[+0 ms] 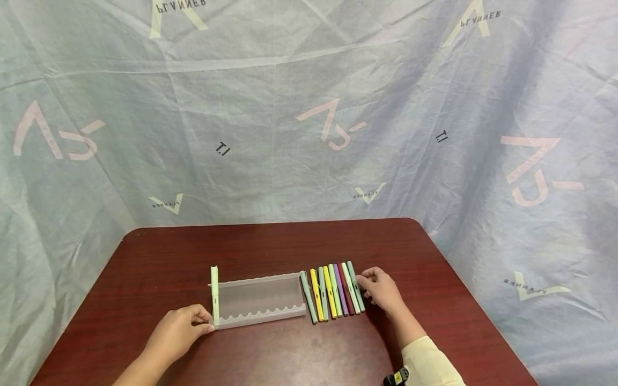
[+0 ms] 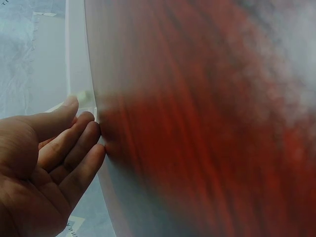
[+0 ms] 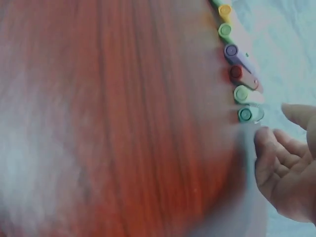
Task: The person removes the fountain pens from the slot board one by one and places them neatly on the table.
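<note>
A clear plastic pen rack (image 1: 260,320) with scalloped edges lies on the table. One pale green pen (image 1: 214,289) lies across its left end. My left hand (image 1: 176,332) pinches the rack's near left corner between thumb and fingers; the left wrist view shows the thumb (image 2: 61,116) by the pen's end. Right of the rack is a row of capped pens in teal, yellow, light green, purple (image 1: 340,289) and dark red (image 1: 346,289). Beside the rightmost teal pen (image 1: 356,287), my right hand (image 1: 381,289) has loosely bent fingers and holds nothing.
The dark red wooden table (image 1: 270,354) has rounded far corners. A grey printed cloth (image 1: 270,161) hangs behind it and along both sides. A small black device (image 1: 397,377) sits by the right sleeve.
</note>
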Demonstrator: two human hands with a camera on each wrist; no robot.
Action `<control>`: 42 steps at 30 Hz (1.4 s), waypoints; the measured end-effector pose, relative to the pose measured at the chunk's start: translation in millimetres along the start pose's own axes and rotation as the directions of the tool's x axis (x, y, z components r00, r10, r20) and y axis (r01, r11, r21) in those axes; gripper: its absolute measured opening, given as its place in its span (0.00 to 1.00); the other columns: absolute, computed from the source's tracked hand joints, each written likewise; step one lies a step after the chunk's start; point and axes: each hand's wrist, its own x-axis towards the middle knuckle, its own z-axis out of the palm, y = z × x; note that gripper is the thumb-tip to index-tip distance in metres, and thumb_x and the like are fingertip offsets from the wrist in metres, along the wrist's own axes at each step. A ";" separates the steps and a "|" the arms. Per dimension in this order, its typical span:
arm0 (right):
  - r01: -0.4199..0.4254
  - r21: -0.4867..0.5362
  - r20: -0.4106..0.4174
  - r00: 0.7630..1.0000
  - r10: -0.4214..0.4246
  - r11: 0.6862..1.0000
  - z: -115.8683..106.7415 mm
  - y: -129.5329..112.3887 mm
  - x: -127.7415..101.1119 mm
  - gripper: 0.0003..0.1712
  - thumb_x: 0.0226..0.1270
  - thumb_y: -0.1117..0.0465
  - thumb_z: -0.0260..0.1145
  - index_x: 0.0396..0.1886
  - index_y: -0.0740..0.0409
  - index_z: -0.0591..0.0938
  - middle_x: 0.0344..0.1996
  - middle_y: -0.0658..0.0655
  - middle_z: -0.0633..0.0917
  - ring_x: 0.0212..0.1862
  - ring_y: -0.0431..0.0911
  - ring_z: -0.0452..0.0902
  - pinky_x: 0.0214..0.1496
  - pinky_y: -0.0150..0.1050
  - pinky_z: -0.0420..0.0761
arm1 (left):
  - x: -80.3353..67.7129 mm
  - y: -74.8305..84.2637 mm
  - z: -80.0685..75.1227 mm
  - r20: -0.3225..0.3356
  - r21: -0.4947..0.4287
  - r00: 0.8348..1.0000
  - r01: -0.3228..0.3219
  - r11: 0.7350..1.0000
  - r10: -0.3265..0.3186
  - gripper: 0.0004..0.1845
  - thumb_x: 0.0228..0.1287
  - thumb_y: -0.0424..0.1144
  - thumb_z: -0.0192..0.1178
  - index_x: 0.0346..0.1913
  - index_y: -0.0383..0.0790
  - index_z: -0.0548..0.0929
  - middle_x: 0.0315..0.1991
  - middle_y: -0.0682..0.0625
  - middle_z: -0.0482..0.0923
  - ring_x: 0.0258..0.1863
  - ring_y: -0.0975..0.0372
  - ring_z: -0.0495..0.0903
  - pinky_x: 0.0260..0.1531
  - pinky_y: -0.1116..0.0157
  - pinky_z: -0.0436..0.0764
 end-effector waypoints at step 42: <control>0.458 0.049 0.432 0.792 -0.432 0.888 140.1 -101.6 -47.5 0.24 0.69 0.45 0.64 0.56 0.56 0.82 0.43 0.45 0.87 0.45 0.35 0.82 0.49 0.31 0.81 | 0.2 -0.2 -0.4 -0.002 0.009 1.000 -0.002 1.000 0.002 0.08 0.53 0.43 0.73 0.30 0.56 0.82 0.29 0.63 0.85 0.34 0.64 0.84 0.39 0.56 0.81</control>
